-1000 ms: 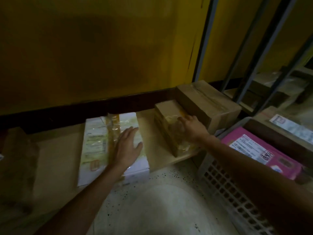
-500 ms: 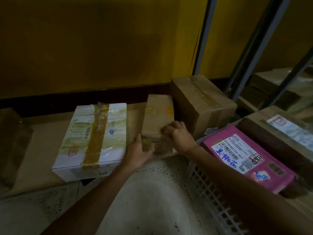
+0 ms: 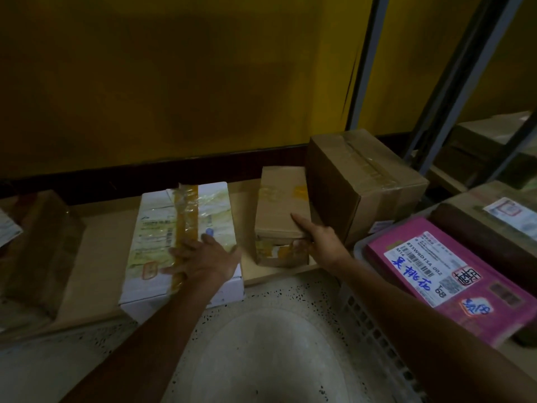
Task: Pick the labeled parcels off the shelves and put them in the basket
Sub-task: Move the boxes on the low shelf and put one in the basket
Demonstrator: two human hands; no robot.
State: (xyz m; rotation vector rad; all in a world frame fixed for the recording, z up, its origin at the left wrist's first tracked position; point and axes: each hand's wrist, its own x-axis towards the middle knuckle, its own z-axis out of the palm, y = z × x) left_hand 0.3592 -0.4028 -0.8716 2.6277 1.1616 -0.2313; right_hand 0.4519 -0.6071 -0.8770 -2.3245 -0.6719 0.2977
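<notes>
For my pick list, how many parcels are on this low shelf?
4: dark brown box far left, white taped box under left hand, small brown box at right hand, larger brown box beside it. More may be hidden at left.

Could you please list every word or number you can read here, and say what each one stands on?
"855W8D15A 002": label on the pink parcel.
"M14": same label.
"68": same label.
Blue handwriting and red stamp on it: unreadable.
Print on the white parcel: blurred.
Sticker on the far-right brown parcel: blurred.
</notes>
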